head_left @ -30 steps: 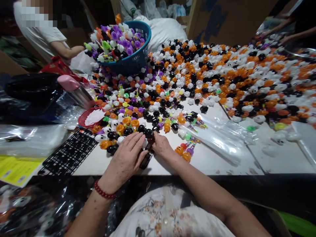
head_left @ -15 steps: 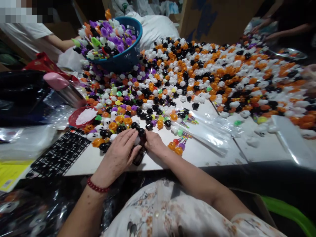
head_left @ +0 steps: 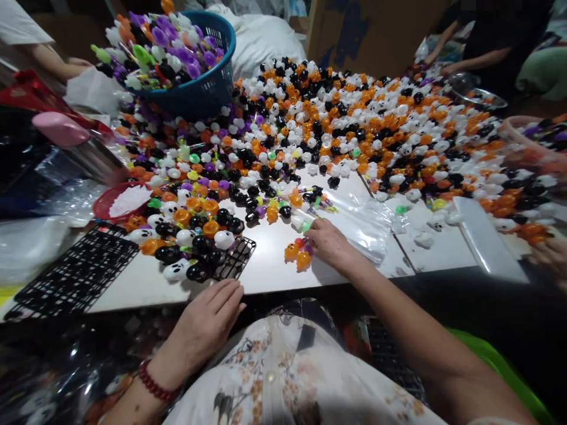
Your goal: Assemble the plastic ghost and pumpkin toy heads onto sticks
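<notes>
My left hand (head_left: 217, 313) rests at the table's front edge, fingers together and stretched out, just below a black grid tray (head_left: 239, 258). On that tray stand black, white and orange figure toppers, among them a white ghost (head_left: 224, 239). My right hand (head_left: 326, 243) is closed at the fingertips around the end of a small bunch of toppers (head_left: 303, 260), with orange pumpkins and a purple piece showing. What exactly the fingertips grip is partly hidden. Clear plastic bags (head_left: 365, 227) lie beside and behind my right hand.
A large heap of toppers (head_left: 354, 118) covers the back. A blue basket (head_left: 225, 65) stands back left, a red basket (head_left: 100, 203) with white slips and a pink-lidded bottle (head_left: 62, 130) at left. Another black grid (head_left: 75, 271) lies front left. Other people's arms show at the edges.
My hands have parted: the left moved down to the table edge, the right moved right to the small bunch. The filled grid between them is now uncovered. The view has shifted.
</notes>
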A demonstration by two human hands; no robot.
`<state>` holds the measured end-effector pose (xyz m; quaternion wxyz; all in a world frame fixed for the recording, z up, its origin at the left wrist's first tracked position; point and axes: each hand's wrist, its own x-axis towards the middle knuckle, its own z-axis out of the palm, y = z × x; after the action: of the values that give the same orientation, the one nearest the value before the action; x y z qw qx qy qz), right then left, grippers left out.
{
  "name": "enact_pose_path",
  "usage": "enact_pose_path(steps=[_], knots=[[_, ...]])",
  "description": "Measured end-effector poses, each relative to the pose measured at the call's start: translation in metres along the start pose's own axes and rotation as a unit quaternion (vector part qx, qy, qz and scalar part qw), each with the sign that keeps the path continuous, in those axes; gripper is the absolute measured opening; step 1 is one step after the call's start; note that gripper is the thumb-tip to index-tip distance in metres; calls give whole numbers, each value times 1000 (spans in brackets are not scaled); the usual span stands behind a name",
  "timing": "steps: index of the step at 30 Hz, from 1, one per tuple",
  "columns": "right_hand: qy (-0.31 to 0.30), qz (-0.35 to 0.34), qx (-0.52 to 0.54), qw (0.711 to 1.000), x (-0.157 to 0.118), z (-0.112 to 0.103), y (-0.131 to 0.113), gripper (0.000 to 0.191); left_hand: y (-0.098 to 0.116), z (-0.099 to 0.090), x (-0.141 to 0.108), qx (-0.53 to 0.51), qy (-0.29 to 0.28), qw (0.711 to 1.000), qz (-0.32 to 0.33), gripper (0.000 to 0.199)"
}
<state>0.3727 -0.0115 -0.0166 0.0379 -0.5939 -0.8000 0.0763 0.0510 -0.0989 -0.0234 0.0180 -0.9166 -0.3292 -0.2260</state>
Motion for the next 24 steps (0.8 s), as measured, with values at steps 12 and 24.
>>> enact_pose_path(steps=[12, 24], knots=[[61, -15, 181, 982, 8, 15, -54, 15, -11, 59, -32, 32, 66, 985, -154, 36], [48, -38, 504, 861, 15, 89, -148, 13, -16, 78, -27, -17, 146, 961, -236, 22]])
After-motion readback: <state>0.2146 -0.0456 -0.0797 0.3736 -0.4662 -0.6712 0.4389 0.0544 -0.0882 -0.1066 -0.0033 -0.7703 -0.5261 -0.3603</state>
